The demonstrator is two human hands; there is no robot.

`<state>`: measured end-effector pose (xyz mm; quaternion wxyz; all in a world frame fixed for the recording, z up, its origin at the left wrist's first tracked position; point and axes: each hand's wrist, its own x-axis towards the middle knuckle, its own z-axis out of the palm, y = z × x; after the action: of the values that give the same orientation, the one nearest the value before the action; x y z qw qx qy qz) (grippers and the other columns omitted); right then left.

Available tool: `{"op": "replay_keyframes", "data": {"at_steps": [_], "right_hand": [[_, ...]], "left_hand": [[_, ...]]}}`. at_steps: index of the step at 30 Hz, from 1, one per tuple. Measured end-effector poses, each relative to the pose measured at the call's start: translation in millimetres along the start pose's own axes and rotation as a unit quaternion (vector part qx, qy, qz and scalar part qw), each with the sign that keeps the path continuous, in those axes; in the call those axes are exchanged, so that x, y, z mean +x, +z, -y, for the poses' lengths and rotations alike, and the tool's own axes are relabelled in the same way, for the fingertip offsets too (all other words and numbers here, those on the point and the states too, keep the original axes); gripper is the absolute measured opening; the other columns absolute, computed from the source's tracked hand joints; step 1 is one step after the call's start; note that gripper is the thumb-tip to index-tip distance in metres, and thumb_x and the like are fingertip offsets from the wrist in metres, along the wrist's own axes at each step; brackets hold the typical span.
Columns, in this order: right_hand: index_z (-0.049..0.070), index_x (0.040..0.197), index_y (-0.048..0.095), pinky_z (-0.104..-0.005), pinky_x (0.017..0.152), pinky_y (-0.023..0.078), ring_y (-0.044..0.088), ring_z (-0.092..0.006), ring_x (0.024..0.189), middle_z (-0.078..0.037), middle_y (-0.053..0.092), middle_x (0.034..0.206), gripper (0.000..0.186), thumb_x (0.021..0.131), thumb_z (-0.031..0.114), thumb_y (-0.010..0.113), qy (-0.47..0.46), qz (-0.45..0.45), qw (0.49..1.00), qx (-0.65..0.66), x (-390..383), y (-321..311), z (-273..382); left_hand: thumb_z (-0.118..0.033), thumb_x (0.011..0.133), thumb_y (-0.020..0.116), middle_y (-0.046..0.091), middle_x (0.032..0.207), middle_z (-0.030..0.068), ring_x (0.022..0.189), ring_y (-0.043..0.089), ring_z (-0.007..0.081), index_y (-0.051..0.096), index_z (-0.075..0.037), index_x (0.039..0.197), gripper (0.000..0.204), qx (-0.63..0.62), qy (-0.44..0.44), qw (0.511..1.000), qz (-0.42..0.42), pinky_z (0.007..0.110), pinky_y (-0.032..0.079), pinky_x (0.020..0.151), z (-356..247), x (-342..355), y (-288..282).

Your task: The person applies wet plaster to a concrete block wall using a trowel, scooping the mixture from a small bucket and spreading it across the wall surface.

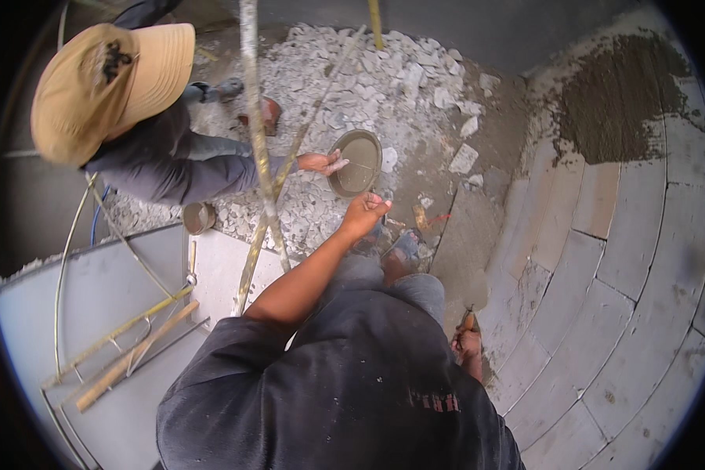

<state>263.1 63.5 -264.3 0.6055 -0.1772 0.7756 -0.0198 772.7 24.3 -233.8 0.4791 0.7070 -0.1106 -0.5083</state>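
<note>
My left hand (366, 215) is held out in front of me, fingers curled together, just below the near rim of a round basin (378, 160). Whether it touches the rim or pinches anything, I cannot tell. Wet grey mortar (359, 163) is in the basin. At its left side is another person's hand (322, 162), dusted white. Down at my right side, my right hand (468, 345) is closed round the wooden handle of a trowel (469, 320), beside the block wall; its blade is mostly hidden.
The block wall (580, 274) curves along the right, with wet mortar (623, 98) spread high on it. Pale rubble (352, 78) covers the ground ahead. Crossed poles (260, 149) stand between me and a person in a tan cap (106, 86). A small bucket (199, 218) and a metal frame (125, 337) are left.
</note>
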Motion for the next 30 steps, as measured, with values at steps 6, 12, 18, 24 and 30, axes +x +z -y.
{"op": "replay_keyframes", "data": {"at_steps": [6, 12, 18, 24, 30], "right_hand": [[0.001, 0.094, 0.063, -0.0321, 0.04, 0.044, 0.055, -0.0172, 0.045, -0.006, 0.057, 0.062, 0.012, 0.094, 0.013, 0.059, -0.006, -0.054, 0.991, -0.119, -43, 16, -14], [0.003, 0.092, 0.061, -0.0308, 0.042, 0.047, 0.056, -0.0156, 0.047, -0.005, 0.058, 0.065, 0.014, 0.091, 0.015, 0.067, -0.003, -0.104, 0.994, -0.041, -28, 23, -31], [0.0, 0.087, 0.062, -0.0287, 0.046, 0.046, 0.055, -0.0143, 0.048, -0.004, 0.058, 0.066, 0.017, 0.09, 0.015, 0.069, -0.049, -0.072, 0.992, -0.09, 13, 39, -2], [0.0, 0.089, 0.061, -0.0301, 0.045, 0.043, 0.056, -0.0127, 0.048, -0.003, 0.057, 0.062, 0.015, 0.091, 0.012, 0.068, -0.13, -0.036, 0.989, -0.062, 106, 54, 35], [0.002, 0.088, 0.06, -0.0266, 0.043, 0.042, 0.052, -0.0116, 0.047, -0.002, 0.056, 0.066, 0.009, 0.091, 0.008, 0.065, -0.195, -0.042, 0.98, 0.025, 193, 75, 80]], "left_hand": [[-0.035, 0.088, 0.083, 0.065, 0.119, 0.0132, 0.109, 0.063, 0.0232, 0.061, -0.005, 0.125, 0.053, 0.056, -0.114, 0.992, 0.01, 0.038, 0.055, 0.086, 142, 134, 7], [-0.028, 0.08, 0.088, 0.062, 0.132, 0.0128, 0.124, 0.055, 0.0232, 0.062, -0.002, 0.134, 0.066, -0.225, -0.041, 0.961, -0.158, 0.04, 0.042, 0.106, 110, 201, 62], [-0.018, 0.087, 0.08, 0.066, 0.087, 0.0018, 0.076, 0.062, 0.0144, 0.063, -0.009, 0.091, 0.02, -0.403, 0.046, 0.879, -0.25, 0.03, 0.051, 0.075, 71, 206, 66], [-0.012, 0.094, 0.071, 0.037, 0.061, -0.0058, 0.048, 0.033, 0.0092, 0.061, -0.011, 0.089, 0.011, -0.361, 0.048, 0.891, -0.271, 0.026, 0.044, 0.056, 94, 229, 40], [-0.015, 0.096, 0.068, 0.037, 0.056, -0.0074, 0.044, 0.032, 0.0072, 0.059, -0.011, 0.088, 0.013, -0.342, 0.022, 0.93, -0.134, 0.027, 0.035, 0.046, 103, 278, 40]]}}
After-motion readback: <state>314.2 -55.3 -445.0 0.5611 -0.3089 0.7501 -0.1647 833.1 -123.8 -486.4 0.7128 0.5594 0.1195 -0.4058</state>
